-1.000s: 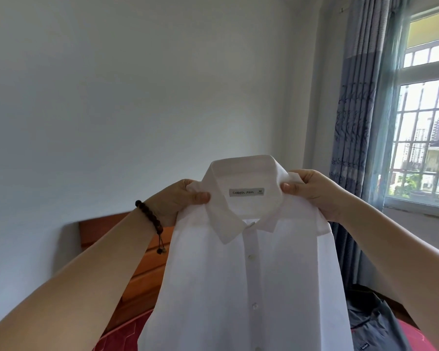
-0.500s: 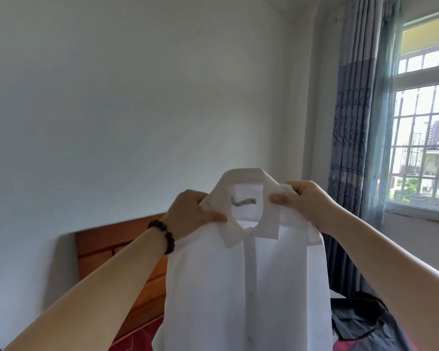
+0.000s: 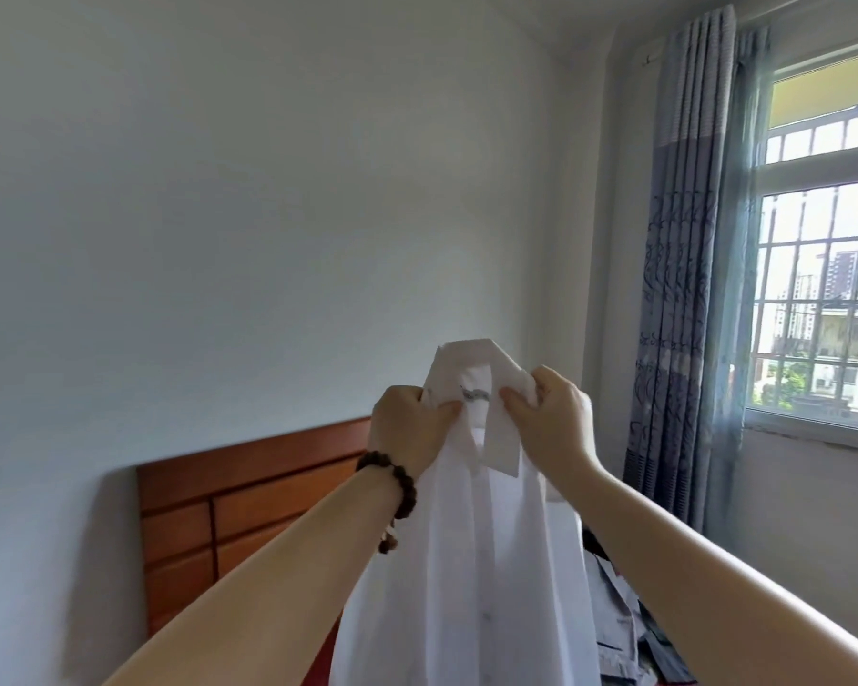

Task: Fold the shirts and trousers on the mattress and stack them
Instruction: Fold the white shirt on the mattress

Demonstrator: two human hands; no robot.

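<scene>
I am holding the white shirt (image 3: pixel 471 537) up at centre frame, my left hand (image 3: pixel 412 428) and right hand (image 3: pixel 551 418) both pinching its collar; bunching it this tightly is risking a crooked fold

Two bare forearms enter from the lower edge, uncovered as far back as they show, with no sleeve in view. The left hand (image 3: pixel 409 428) has on its wrist a bracelet (image 3: pixel 396 482) of dark brown round beads, strung in a single loop; a short pendant strand of the same beads hangs beneath the wrist, ending in a larger bead. The right hand (image 3: pixel 553 423) and its wrist carry no ornament. Fingernails are short and unpainted where visible.
</scene>
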